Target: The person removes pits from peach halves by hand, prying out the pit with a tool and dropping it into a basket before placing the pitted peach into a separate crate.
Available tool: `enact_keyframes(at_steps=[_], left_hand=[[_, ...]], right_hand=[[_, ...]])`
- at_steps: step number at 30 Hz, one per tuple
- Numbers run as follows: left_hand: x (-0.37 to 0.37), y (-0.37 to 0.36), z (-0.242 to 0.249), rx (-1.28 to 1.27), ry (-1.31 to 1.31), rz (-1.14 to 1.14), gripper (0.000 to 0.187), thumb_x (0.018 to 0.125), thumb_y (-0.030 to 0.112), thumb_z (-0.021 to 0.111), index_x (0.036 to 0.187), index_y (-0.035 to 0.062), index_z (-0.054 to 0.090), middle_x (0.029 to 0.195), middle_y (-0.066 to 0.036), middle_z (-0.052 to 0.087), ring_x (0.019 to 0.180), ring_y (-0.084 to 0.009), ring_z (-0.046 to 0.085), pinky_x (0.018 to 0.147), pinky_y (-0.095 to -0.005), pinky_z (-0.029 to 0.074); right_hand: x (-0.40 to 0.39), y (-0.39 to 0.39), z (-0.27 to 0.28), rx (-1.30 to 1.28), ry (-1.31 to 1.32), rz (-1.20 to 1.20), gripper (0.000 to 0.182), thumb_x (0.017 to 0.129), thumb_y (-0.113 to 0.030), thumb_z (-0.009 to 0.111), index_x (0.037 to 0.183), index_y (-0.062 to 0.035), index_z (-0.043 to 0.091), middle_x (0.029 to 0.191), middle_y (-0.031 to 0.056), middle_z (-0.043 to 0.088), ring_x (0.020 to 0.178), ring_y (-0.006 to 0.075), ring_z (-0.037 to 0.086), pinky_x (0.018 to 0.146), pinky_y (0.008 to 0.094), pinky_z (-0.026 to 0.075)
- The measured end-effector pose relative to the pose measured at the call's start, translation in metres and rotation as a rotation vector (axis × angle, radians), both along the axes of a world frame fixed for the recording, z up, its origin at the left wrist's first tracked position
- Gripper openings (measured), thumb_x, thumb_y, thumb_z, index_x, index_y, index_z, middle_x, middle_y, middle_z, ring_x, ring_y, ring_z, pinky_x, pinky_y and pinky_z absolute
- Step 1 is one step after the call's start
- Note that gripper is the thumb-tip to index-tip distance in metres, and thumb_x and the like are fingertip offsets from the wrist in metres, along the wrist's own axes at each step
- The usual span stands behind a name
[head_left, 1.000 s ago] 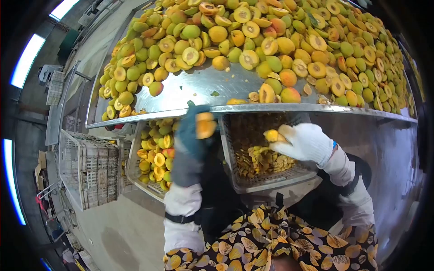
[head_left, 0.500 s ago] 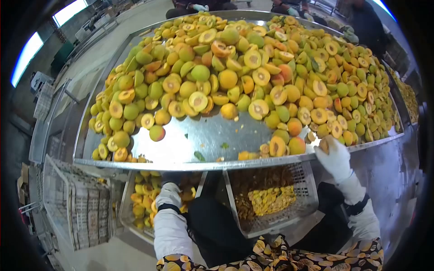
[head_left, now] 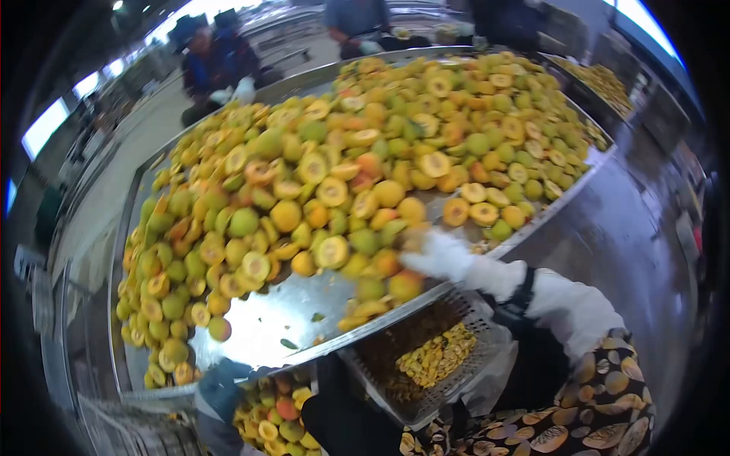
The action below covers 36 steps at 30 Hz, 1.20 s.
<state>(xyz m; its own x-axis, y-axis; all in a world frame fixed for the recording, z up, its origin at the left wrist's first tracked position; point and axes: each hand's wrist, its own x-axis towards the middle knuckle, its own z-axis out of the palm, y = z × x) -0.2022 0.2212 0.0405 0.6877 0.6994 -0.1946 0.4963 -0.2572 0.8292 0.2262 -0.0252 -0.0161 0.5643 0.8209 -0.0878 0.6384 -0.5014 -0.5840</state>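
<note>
Metal table [head_left: 251, 315], raised rim; cut and whole yellow-green fruit [head_left: 332, 191] heaped 8 through 12 to 4 o'clock; green leaves [head_left: 289, 343] near 7 o'clock.

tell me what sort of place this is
Probably a fruit-processing workshop: a wide shiny metal table heaped with yellow-green fruit, many halved, a grey plastic crate of yellow pieces below, and people in dark clothing opposite.
</note>
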Motion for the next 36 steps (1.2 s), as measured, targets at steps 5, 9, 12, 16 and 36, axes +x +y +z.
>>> enact_keyframes(at_steps=[5, 9, 12, 16, 36], left_hand=[[0.147, 0.117, -0.049, 0.802, -0.048, 0.153, 0.056, 0.093, 0.036, 0.065, 0.135, -0.0009, 0.055, 0.133, -0.027, 0.057, 0.125, -0.0372, 0.055, 0.104, -0.0432, 0.045], [0.201, 0.09, -0.046, 0.771, 0.389, 0.304, 0.081, 0.079, 0.045, 0.077, 0.146, 0.011, 0.047, 0.142, -0.035, 0.045, 0.134, -0.0494, 0.043, 0.112, -0.0504, 0.038], [0.186, 0.098, -0.069, 0.691, 0.184, 0.147, 0.08, 0.079, 0.045, 0.076, 0.144, 0.0077, 0.049, 0.141, -0.032, 0.046, 0.126, -0.0471, 0.051, 0.105, -0.0477, 0.045], [0.181, 0.045, -0.053, 0.655, 0.282, 0.136, 0.067, 0.081, 0.039, 0.074, 0.138, 0.0086, 0.054, 0.133, -0.033, 0.051, 0.124, -0.0483, 0.051, 0.102, -0.0506, 0.045], [0.31, -0.137, -0.056, 0.72, -0.374, -0.415, 0.044, 0.089, 0.016, 0.067, 0.128, -0.0034, 0.058, 0.117, -0.021, 0.064, 0.108, -0.0341, 0.062, 0.091, -0.0412, 0.051]], right_hand=[[-0.052, 0.042, 0.025, -0.068, 0.029, 0.249, 0.057, 0.089, -0.054, 0.055, 0.137, -0.0234, 0.054, 0.114, 0.0267, 0.06, 0.101, 0.0455, 0.065, 0.09, 0.0503, 0.052], [0.006, -0.004, 0.073, -0.036, -0.023, 0.174, 0.046, 0.089, -0.05, 0.055, 0.121, -0.0167, 0.062, 0.103, 0.0193, 0.066, 0.096, 0.0364, 0.068, 0.081, 0.0446, 0.056], [0.132, -0.076, 0.051, -0.099, -0.238, -0.332, 0.043, 0.089, -0.047, 0.055, 0.115, -0.0152, 0.067, 0.104, 0.0177, 0.069, 0.092, 0.0361, 0.069, 0.079, 0.0462, 0.056], [0.206, -0.112, 0.0, -0.153, -0.241, -0.469, 0.054, 0.088, -0.057, 0.055, 0.128, -0.0198, 0.063, 0.115, 0.0197, 0.066, 0.108, 0.037, 0.064, 0.092, 0.0458, 0.052], [0.193, 0.034, 0.023, 0.084, -0.105, -0.346, 0.063, 0.089, -0.06, 0.053, 0.136, -0.0192, 0.06, 0.151, 0.0185, 0.042, 0.126, 0.0449, 0.052, 0.108, 0.0476, 0.042]])
